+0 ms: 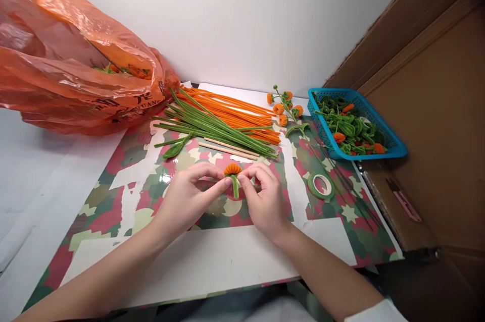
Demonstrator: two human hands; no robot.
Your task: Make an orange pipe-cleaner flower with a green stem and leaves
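Observation:
Between my two hands an orange pipe-cleaner flower (232, 169) stands upright, its ribbed orange head on top and a short green stem below. My left hand (195, 188) pinches it from the left with thumb and forefinger, just under the head. From the right, my right hand (263, 193) pinches at the same spot, thumb and forefinger together. Beyond my hands lie a bundle of green pipe cleaners (212, 120), orange pipe cleaners (227, 105), two thin wooden sticks (227, 150) and a green pipe-cleaner leaf (177, 148).
An orange plastic bag (76, 79) holding flower pieces fills the back left. At right are a finished flower spray (282, 107), a roll of green tape (311, 185) and a blue basket (396, 148) of green and orange pieces. A pink-handled tool (407, 203) lies by the cardboard (435, 110).

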